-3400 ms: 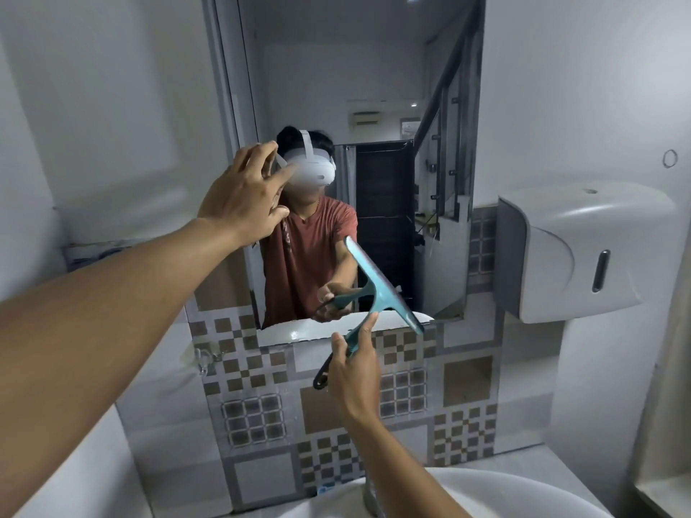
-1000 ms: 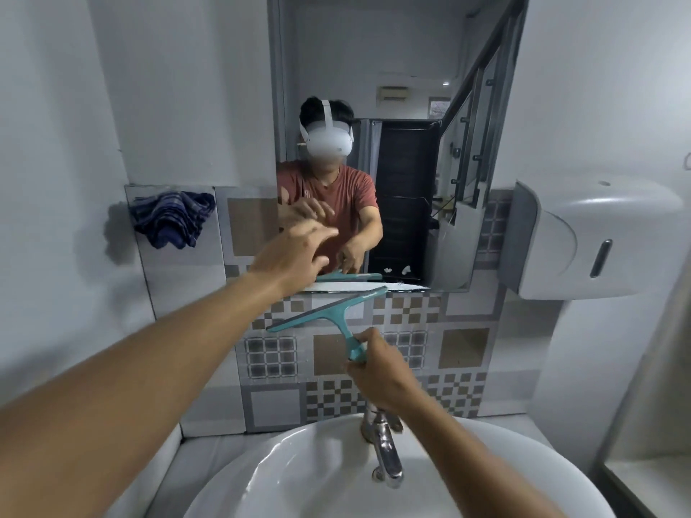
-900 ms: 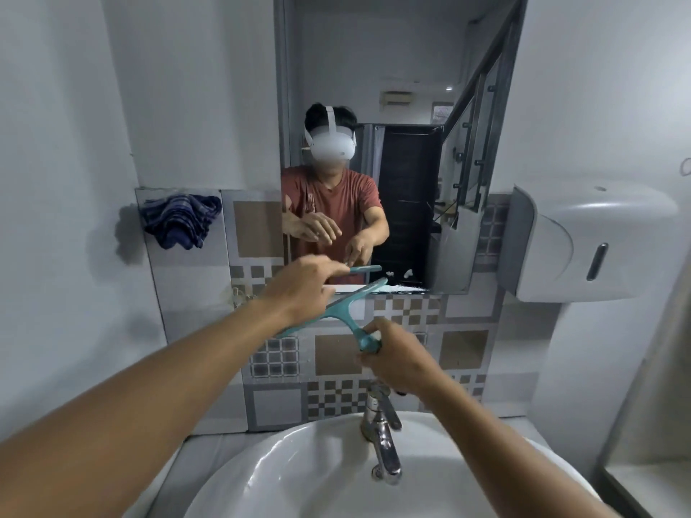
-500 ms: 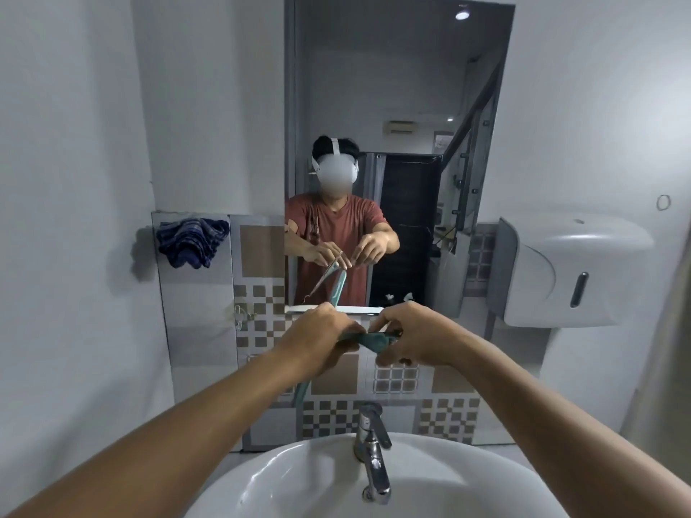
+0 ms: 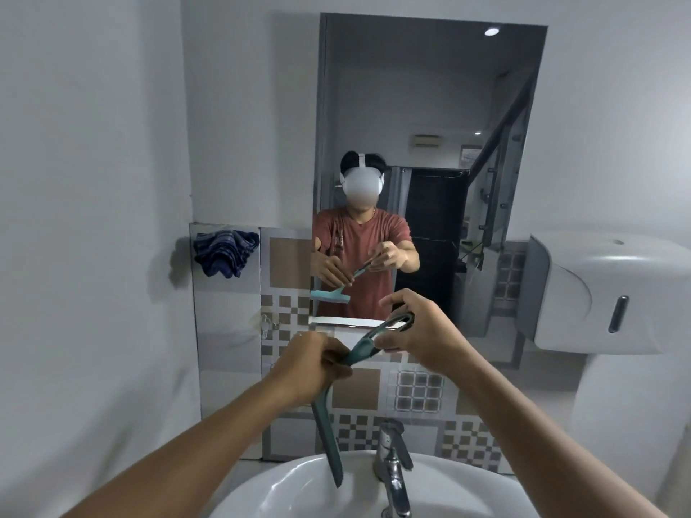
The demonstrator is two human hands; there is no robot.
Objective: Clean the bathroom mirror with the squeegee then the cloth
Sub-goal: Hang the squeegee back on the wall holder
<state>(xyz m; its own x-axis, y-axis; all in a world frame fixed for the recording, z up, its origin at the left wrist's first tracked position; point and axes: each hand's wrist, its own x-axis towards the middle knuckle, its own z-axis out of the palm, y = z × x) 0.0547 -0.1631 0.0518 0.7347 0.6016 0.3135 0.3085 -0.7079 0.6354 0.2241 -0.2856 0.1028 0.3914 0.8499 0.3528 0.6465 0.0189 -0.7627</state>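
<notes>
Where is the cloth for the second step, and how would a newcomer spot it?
Start at the mirror and look left along the tiled band. The cloth hangs bunched at the band's top left corner. It is dark blue, striped, and the only fabric on that wall.

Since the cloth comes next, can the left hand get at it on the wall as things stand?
Probably not yet: the left hand grips the squeegee. The cloth hangs unobstructed up-left.

Dim, flat grey light, ceiling spot point(image 5: 492, 31) glaring in mirror point(image 5: 430, 106), soft blur, wide-angle bending at edges.
</notes>
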